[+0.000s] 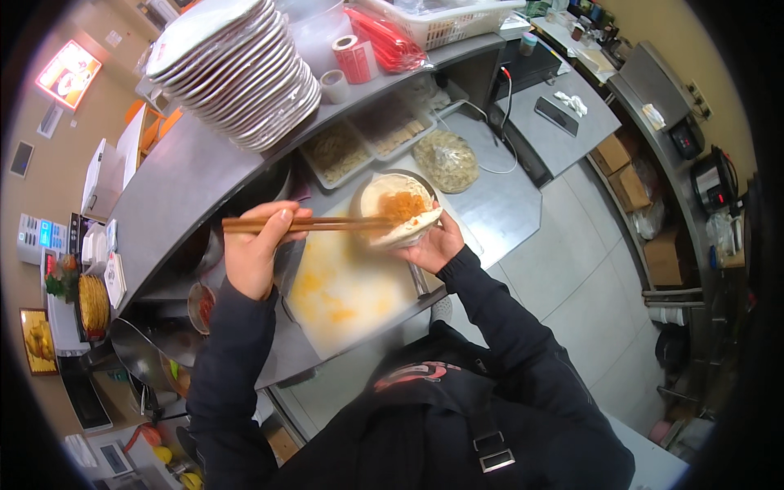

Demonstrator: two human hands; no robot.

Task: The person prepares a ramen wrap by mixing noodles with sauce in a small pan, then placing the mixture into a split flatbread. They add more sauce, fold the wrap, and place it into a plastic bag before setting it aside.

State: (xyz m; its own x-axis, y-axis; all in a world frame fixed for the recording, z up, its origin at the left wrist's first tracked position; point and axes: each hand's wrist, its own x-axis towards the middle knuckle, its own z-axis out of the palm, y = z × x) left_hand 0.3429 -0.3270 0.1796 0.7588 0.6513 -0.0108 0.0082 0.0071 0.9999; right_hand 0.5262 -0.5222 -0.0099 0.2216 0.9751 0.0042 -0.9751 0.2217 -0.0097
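Note:
My left hand (263,241) is closed around a pair of brown wooden chopsticks (331,224), which point to the right. Their tips reach the orange, shredded-looking filling (406,206) inside a round, pale split flatbread (382,187). From below and the right, my right hand (439,243) cups this bread, with its fingers partly hidden beneath it. Both are above a white cutting board (351,282) with yellow-orange stains. A narrow metallic piece (419,279) lies by the board's right edge; its kind is unclear.
Beyond the board stand clear food containers (333,153) and a bag of pale food (446,162). A tall stack of wrapped plates (237,77) rests on the raised counter, near label rolls (355,59). Pans (151,339) stand at left; a phone (557,116) lies at right.

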